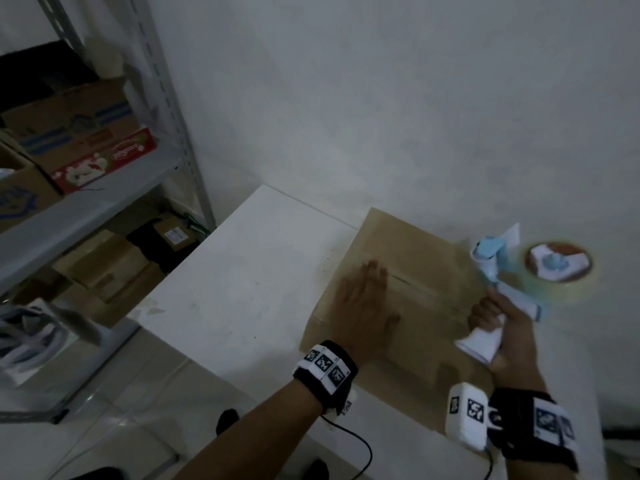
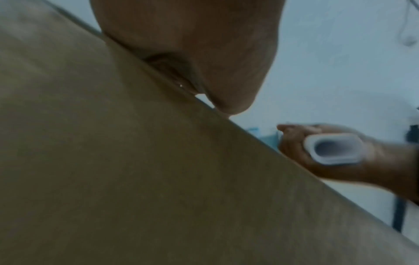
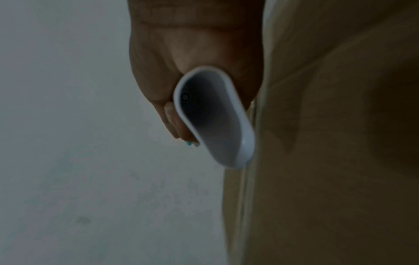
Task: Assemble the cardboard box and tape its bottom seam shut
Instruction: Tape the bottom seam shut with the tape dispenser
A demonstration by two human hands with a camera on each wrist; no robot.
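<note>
A brown cardboard box (image 1: 412, 244) lies on the white table (image 1: 249, 271), its folded flaps facing up with a seam across the middle. My left hand (image 1: 363, 299) presses flat on the flaps beside the seam, fingers straight. My right hand (image 1: 498, 317) grips the white handle of a tape dispenser (image 1: 502, 271) at the box's right edge. Its clear tape roll (image 1: 557, 265) sticks out to the right. In the left wrist view my palm (image 2: 192, 44) rests on the cardboard (image 2: 113, 161). The right wrist view shows the hollow handle end (image 3: 215, 118) in my fist, next to the box (image 3: 340, 143).
A grey metal shelf rack (image 1: 104, 188) stands left of the table, holding cardboard boxes and a red carton (image 1: 104, 161). More boxes (image 1: 104, 268) sit on its lower level. A white wall (image 1: 381, 98) is right behind the table. Tiled floor (image 1: 121, 410) lies at lower left.
</note>
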